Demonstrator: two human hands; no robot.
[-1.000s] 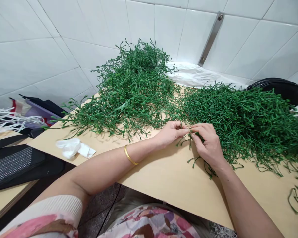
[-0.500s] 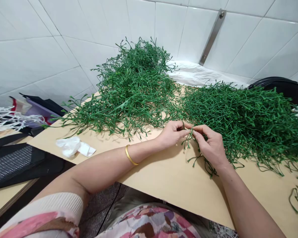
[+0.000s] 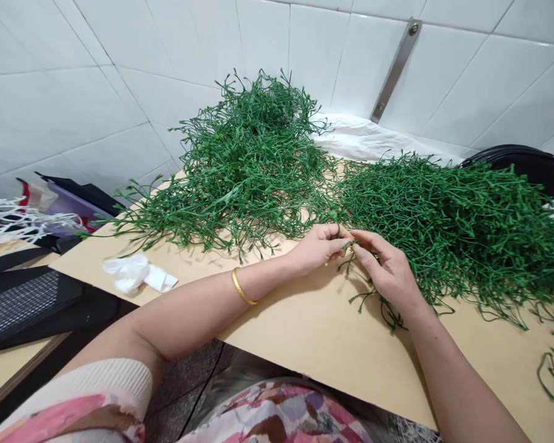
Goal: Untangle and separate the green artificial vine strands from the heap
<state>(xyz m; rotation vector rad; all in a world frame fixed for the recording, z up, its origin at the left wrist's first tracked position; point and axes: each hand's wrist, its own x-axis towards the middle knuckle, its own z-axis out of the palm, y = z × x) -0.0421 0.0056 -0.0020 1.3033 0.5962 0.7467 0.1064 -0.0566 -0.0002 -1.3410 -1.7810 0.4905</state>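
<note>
My left hand (image 3: pixel 322 247) and my right hand (image 3: pixel 388 267) meet fingertip to fingertip just above the table, at the front of the green heaps. Pinched between the left thumb and fingers is a thin green plastic stem (image 3: pixel 348 257) with small forked tips. The right thumb and forefinger close on the same stem from the other side; its exact grip point is partly hidden by the fingers. Below and beside the right hand lie a few loose green stems (image 3: pixel 390 317). A large tangled heap of green plastic stems (image 3: pixel 253 160) rises behind my left hand.
A second, denser heap of stems (image 3: pixel 452 221) spreads over the right of the tan table (image 3: pixel 305 332). Crumpled white tissue (image 3: pixel 138 272) lies near the left edge. A black rounded object (image 3: pixel 530 163) stands at the back right, before a white tiled wall (image 3: pixel 258 37).
My fingertips have drawn closer together around the stem, the right ones shifting slightly left. The heaps and the tissue stay as they were.
</note>
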